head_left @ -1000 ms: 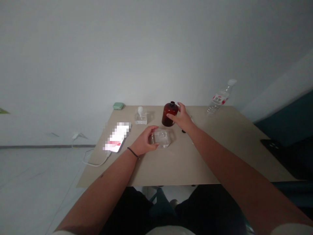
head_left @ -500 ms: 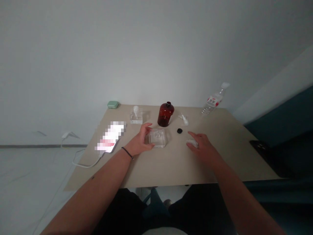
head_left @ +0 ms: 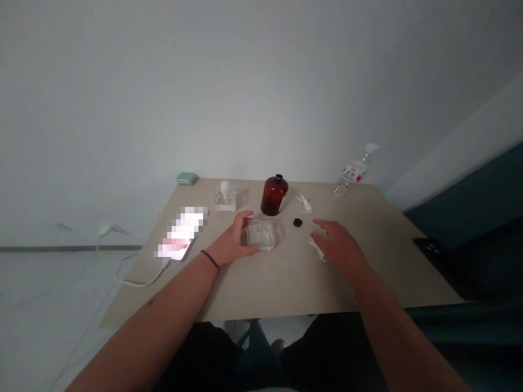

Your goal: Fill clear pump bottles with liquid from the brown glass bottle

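My left hand (head_left: 237,238) curves round the left side of a clear square container (head_left: 261,236), thumb on the near side and fingers at the far side. The container sits on the table. My right hand (head_left: 333,239) is open to the right, its thumb and index finger apart. A crumpled white tissue (head_left: 317,250) lies on the table just under it, partly hidden by the hand. A small black cap (head_left: 298,222) rests between the two hands. Behind the container stands an uncapped dark red-brown bottle (head_left: 274,196).
At the back are a white nozzle-like piece (head_left: 304,203), a clear square block with a white top (head_left: 225,198), a green case (head_left: 186,178) and a clear plastic bottle (head_left: 353,173). A lit phone (head_left: 182,234) with a white cable (head_left: 141,284) lies left; a dark phone (head_left: 437,261) lies right.
My right hand has let go of the white tissue, which now lies on the table, and its fingers have opened. My left hand stays at the container. The view has shifted slightly.
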